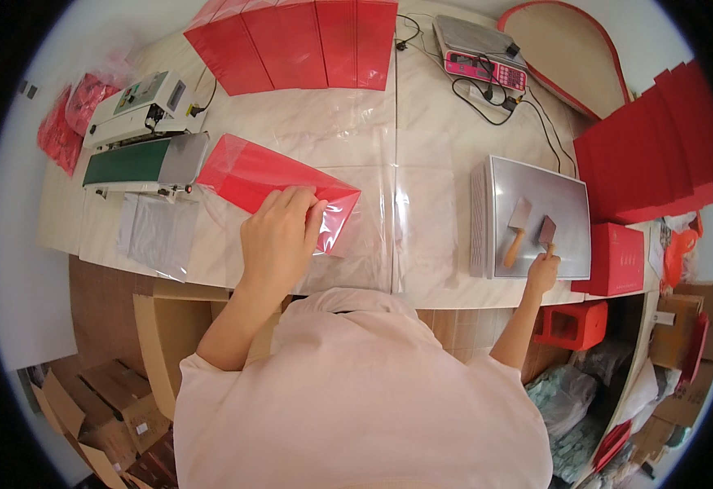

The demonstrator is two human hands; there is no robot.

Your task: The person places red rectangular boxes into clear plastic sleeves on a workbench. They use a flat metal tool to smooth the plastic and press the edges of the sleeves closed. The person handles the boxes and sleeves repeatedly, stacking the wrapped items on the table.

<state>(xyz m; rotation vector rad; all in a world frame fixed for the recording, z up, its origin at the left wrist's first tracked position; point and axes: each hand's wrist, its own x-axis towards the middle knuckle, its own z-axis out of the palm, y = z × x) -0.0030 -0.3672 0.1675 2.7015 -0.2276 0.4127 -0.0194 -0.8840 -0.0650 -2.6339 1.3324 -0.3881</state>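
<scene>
My left hand (279,236) is closed on the near right end of a long red box (271,171) in clear, shiny plastic film. The film looks pulled around that end, and the box's far left end reaches toward a sealing machine. My right hand (544,272) grips the wooden handle of a small scraper (547,231) with a dark blade, over a flat silver metal plate (564,200) with a vented side. Beside it on the plate lies a second scraper (519,215) with a lighter blade and wooden handle.
The sealing machine (149,159) with a green belt stands at the left, with clear bags (158,235) in front. Red boxes (299,45) stand at the back; more red boxes (658,147) are stacked right. A scale (483,57) with trailing cables sits behind the plate. Clear film (426,208) covers the table's middle.
</scene>
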